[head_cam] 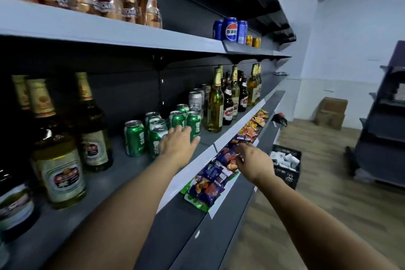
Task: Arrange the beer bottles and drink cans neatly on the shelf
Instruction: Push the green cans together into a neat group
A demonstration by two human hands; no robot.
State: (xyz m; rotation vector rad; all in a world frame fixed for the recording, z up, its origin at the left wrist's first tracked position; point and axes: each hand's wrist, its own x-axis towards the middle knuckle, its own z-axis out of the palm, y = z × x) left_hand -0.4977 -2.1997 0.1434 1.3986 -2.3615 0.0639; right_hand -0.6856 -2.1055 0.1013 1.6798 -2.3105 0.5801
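Note:
On the middle shelf (122, 173) stand several green drink cans (134, 138), with silver cans (195, 101) behind them. Beer bottles (215, 103) stand in a group to the right, and more large beer bottles (59, 155) stand at the left. My left hand (178, 141) reaches into the green cans, its fingers laid against a front can (194, 121); whether they curl round it does not show. My right hand (255, 163) hovers lower, over the snack shelf, fingers loosely curled and holding nothing.
Blue cola cans (230, 29) and small gold cans (254, 41) sit on the upper shelf, brown bottles (131, 2) further left. Snack packets (219, 171) fill the lower shelf. A black crate (287, 166) and cardboard boxes (332, 112) stand on the floor.

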